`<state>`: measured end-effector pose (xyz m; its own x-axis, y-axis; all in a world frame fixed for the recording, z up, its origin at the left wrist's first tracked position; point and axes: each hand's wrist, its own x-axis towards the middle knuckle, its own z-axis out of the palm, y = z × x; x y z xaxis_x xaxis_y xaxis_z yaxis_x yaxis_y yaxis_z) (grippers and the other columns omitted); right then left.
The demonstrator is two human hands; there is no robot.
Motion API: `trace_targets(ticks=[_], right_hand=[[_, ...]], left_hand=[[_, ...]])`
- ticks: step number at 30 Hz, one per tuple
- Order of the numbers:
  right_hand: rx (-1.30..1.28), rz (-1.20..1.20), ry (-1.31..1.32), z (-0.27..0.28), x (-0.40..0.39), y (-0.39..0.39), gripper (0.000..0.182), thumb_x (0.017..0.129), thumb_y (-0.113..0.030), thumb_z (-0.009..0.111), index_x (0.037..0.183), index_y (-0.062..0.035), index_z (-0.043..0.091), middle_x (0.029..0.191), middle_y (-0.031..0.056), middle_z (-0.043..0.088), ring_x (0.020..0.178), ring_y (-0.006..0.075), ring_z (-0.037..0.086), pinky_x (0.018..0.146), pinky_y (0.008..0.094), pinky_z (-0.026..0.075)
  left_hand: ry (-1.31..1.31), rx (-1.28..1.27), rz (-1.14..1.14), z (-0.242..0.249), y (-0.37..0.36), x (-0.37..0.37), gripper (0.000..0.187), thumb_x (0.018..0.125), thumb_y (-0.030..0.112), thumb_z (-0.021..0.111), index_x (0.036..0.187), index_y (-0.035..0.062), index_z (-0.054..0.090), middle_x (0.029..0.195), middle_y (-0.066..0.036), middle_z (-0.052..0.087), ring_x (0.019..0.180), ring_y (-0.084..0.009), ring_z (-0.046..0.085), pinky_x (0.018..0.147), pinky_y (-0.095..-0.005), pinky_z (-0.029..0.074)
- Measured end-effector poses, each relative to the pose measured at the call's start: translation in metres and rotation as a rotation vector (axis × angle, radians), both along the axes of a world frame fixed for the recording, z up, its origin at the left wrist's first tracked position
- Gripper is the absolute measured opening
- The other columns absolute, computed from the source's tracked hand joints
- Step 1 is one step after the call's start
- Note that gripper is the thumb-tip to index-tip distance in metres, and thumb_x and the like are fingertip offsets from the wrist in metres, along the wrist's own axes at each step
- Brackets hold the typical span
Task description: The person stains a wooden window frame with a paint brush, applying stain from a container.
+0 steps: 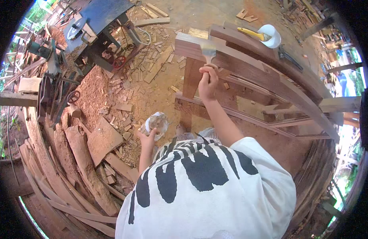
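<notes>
In the head view my right hand (pixel 208 83) is closed round the handle of a paintbrush (pixel 208 51). Its bristles lie against the pale end of a curved wooden beam (pixel 239 59), part of a brown wooden frame. Lower and to the left, my left hand (pixel 147 138) grips a small whitish cup (pixel 158 122) by its rim. What the cup contains is hard to make out. Beyond the frame, a second brush with a yellow handle (pixel 251 32) leans into a white tub (pixel 270 36).
A table saw (pixel 98 18) with a red handwheel (pixel 119 62) stands at the upper left. Sawdust (pixel 92 91) and wood offcuts (pixel 154 63) litter the floor. Rough slabs (pixel 86 167) are piled at the lower left. A dark clamp-like bar (pixel 291 59) lies beside the tub.
</notes>
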<state>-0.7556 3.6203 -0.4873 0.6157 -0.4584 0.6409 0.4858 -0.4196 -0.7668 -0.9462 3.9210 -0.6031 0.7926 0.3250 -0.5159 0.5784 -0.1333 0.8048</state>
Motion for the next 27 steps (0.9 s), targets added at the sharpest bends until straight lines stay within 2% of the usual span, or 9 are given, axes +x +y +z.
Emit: trace_targets(ticks=[1, 3, 6, 8, 13, 15, 17, 22, 27], right_hand=[[-0.002, 0.006, -0.001, 0.001, 0.001, 0.004, 0.018, 0.083, 0.008, 0.044, 0.078, -0.0022, 0.057, 0.086, 0.0065, 0.055, 0.073, 0.0124, 0.050, 0.061, 0.0249, 0.044], [-0.001, -0.015, 0.020, 0.006, 0.007, 0.009, 0.013, 0.077, 0.007, 0.050, 0.076, -0.0032, 0.059, 0.086, 0.0086, 0.058, 0.088, 0.0230, 0.055, 0.079, 0.0332, 0.044], [-0.060, 0.012, 0.240, -0.045, 0.005, 0.019, 0.012, 0.078, 0.005, 0.052, 0.077, -0.0037, 0.060, 0.088, 0.0092, 0.058, 0.089, 0.0246, 0.054, 0.081, 0.0347, 0.043], [0.066, 0.005, 0.323, -0.073, 0.011, 0.034, 0.010, 0.078, 0.004, 0.053, 0.078, -0.0036, 0.060, 0.088, 0.0095, 0.059, 0.090, 0.0251, 0.054, 0.082, 0.0348, 0.043], [0.228, 0.042, 0.423, -0.075, 0.028, 0.050, 0.008, 0.080, 0.001, 0.055, 0.081, -0.0035, 0.061, 0.087, 0.0098, 0.058, 0.089, 0.0249, 0.055, 0.082, 0.0346, 0.043], [0.045, 0.086, 0.192, -0.025, 0.024, 0.057, 0.010, 0.082, 0.002, 0.054, 0.084, -0.0041, 0.062, 0.086, 0.0092, 0.058, 0.088, 0.0245, 0.055, 0.081, 0.0343, 0.043], [0.109, 0.136, 0.178, 0.001, 0.020, 0.067, 0.013, 0.084, 0.003, 0.053, 0.088, -0.0052, 0.062, 0.087, 0.0093, 0.057, 0.087, 0.0244, 0.054, 0.079, 0.0341, 0.043], [-0.137, 0.079, 0.161, -0.025, 0.027, 0.076, 0.015, 0.086, 0.002, 0.050, 0.092, -0.0051, 0.062, 0.090, 0.0095, 0.055, 0.087, 0.0232, 0.052, 0.079, 0.0348, 0.042], [0.095, 0.090, 0.487, -0.092, 0.035, 0.092, 0.014, 0.089, -0.003, 0.049, 0.095, -0.0048, 0.062, 0.095, 0.0088, 0.055, 0.085, 0.0216, 0.053, 0.076, 0.0326, 0.043]], left_hand=[[0.015, 0.006, 0.006, -0.001, 0.003, -0.002, 0.097, 0.077, 0.027, 0.073, 0.141, 0.0075, 0.003, 0.126, -0.023, 0.045, 0.106, -0.0324, 0.056, 0.069, -0.0460, 0.056], [0.023, 0.008, 0.019, -0.004, 0.006, -0.002, 0.096, 0.077, 0.027, 0.073, 0.141, 0.0072, 0.005, 0.126, -0.023, 0.045, 0.106, -0.0325, 0.056, 0.069, -0.0456, 0.056], [0.040, 0.023, 0.077, 0.049, -0.007, 0.003, 0.089, 0.073, 0.028, 0.078, 0.134, -0.0044, 0.021, 0.128, -0.024, 0.041, 0.117, -0.0307, 0.046, 0.099, -0.0388, 0.038], [0.039, 0.000, 0.098, 0.087, -0.016, 0.008, 0.090, 0.073, 0.030, 0.078, 0.134, -0.0047, 0.022, 0.129, -0.024, 0.041, 0.119, -0.0314, 0.044, 0.103, -0.0385, 0.034], [-0.003, 0.070, 0.133, 0.009, 0.021, -0.004, 0.090, 0.072, 0.030, 0.078, 0.134, -0.0009, 0.021, 0.126, -0.024, 0.043, 0.111, -0.0313, 0.051, 0.084, -0.0389, 0.049], [-0.015, 0.040, 0.165, 0.023, 0.021, -0.004, 0.090, 0.072, 0.030, 0.078, 0.135, 0.0004, 0.020, 0.124, -0.023, 0.044, 0.108, -0.0306, 0.053, 0.077, -0.0379, 0.052], [0.084, 0.004, 0.212, 0.081, 0.008, 0.003, 0.090, 0.072, 0.028, 0.077, 0.134, 0.0018, 0.018, 0.121, -0.022, 0.047, 0.104, -0.0282, 0.055, 0.071, -0.0354, 0.053], [0.020, -0.024, 0.251, 0.060, 0.016, -0.007, 0.086, 0.074, 0.024, 0.077, 0.134, 0.0010, 0.019, 0.120, -0.022, 0.048, 0.106, -0.0271, 0.054, 0.080, -0.0358, 0.050], [-0.003, 0.070, 0.285, 0.068, 0.017, -0.014, 0.085, 0.074, 0.021, 0.078, 0.133, -0.0001, 0.021, 0.121, -0.021, 0.048, 0.108, -0.0267, 0.053, 0.087, -0.0363, 0.048]])
